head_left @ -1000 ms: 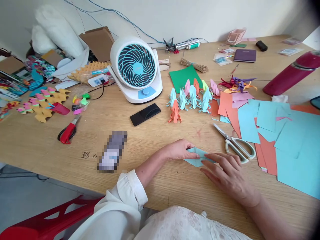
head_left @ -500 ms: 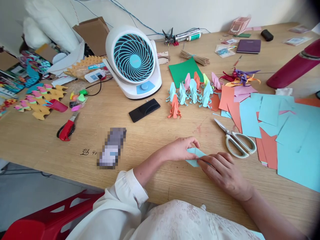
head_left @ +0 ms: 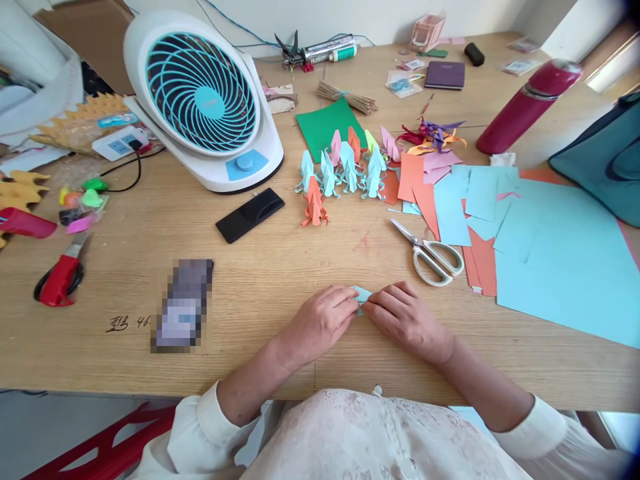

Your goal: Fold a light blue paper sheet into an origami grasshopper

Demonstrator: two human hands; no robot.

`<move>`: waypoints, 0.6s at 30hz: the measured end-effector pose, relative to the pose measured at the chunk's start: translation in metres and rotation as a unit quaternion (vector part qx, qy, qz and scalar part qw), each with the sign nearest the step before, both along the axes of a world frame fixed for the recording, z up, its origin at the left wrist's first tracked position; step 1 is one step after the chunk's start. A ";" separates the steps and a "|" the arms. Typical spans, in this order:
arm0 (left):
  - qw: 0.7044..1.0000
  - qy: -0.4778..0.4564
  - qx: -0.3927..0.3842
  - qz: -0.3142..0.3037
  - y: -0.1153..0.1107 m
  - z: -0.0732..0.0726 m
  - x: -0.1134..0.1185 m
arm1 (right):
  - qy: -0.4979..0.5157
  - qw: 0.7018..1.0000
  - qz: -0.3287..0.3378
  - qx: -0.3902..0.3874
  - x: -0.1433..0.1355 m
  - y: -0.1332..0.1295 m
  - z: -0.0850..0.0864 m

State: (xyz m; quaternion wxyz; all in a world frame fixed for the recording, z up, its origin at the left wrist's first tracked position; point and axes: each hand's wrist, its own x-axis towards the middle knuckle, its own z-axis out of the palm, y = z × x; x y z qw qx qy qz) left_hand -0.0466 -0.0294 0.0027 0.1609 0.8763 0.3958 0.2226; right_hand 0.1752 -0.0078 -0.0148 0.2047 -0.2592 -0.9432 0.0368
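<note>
A small folded piece of light blue paper (head_left: 361,294) lies low over the wooden table, mostly hidden by my fingers. My left hand (head_left: 326,317) has its fingers closed on the paper's left side. From the right, my right hand (head_left: 407,320) pinches the same paper, its fingertips almost meeting those of the left. Just beyond the right hand rest white-handled scissors (head_left: 431,257), blades pointing away to the left. Farther back stand several folded paper figures, among them an orange one (head_left: 314,203) and a light blue one (head_left: 349,167).
Blue paper sheets (head_left: 565,267) and orange strips (head_left: 483,257) spread at the right. A white fan (head_left: 270,143) stands at the back left, with a black phone (head_left: 250,215) before it. Red-handled scissors (head_left: 60,280) lie far left. A magenta bottle (head_left: 520,113) leans at the back right.
My view has turned to the right. My left hand has come over the paper, its fingers now closed and pointing at the right hand; less of the paper shows.
</note>
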 end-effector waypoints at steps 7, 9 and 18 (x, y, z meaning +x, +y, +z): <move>0.996 0.016 0.086 -0.003 -0.005 -0.018 0.001 | 0.014 1.000 -0.018 -0.014 -0.003 0.000 0.000; 0.994 0.023 0.103 0.002 -0.004 -0.019 0.002 | 0.025 0.999 -0.021 -0.025 -0.003 0.001 0.002; 0.992 0.031 0.124 0.012 -0.008 -0.022 0.001 | 0.038 0.999 -0.018 -0.029 0.013 -0.002 0.003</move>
